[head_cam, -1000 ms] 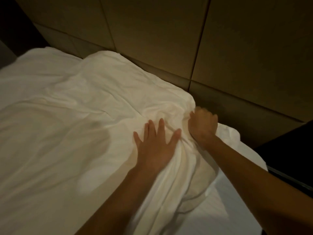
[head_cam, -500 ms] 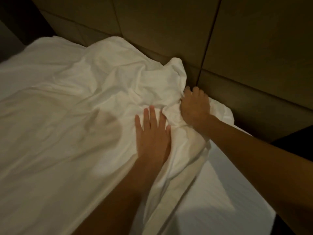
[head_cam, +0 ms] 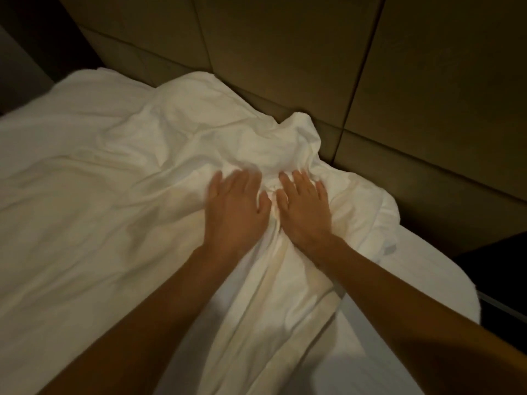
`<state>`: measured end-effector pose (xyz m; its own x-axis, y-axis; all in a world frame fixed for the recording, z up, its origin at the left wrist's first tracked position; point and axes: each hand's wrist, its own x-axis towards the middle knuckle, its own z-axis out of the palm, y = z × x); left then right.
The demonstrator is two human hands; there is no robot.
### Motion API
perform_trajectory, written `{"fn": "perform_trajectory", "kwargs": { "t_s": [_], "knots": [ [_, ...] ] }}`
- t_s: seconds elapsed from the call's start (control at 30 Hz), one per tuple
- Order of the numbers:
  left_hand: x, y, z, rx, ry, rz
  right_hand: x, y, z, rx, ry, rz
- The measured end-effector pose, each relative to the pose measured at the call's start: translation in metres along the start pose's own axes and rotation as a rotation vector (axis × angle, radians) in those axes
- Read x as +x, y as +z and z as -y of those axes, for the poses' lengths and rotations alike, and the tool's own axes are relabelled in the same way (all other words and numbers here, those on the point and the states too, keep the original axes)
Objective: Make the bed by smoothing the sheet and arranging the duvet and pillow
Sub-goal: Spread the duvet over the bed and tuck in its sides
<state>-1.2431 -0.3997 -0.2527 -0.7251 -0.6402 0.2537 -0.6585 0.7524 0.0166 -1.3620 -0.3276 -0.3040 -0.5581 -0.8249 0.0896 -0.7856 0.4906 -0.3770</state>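
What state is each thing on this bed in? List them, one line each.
Duvet: crumpled, bunched up by the wall, covering most of the bed.
Sheet: bare and flat at the right corner.
Left hand: fingers straight, pressing flat on the duvet.
Right hand: fingers straight, pressing flat on the duvet beside the left.

Large tan wall panels [head_cam: 285,52] fill the far side and run on toward the right. Thin dark seams [head_cam: 363,61] split them into upright slabs, and a lower band of panels [head_cam: 427,195] lies beneath a slanting seam. At the far left is a dark recess [head_cam: 25,38], too dim to make out. At the near right a black surface [head_cam: 502,269] shows a thin pale strip [head_cam: 502,305] along its edge.
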Motion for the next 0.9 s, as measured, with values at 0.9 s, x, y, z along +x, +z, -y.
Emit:
{"fn": "perform_trajectory", "kwargs": {
  "t_s": [0.9],
  "knots": [
    [-0.016, 0.09, 0.028, -0.062, -0.141, 0.016, 0.041, 0.026, 0.018, -0.206, 0.147, 0.008]
  ]
}}
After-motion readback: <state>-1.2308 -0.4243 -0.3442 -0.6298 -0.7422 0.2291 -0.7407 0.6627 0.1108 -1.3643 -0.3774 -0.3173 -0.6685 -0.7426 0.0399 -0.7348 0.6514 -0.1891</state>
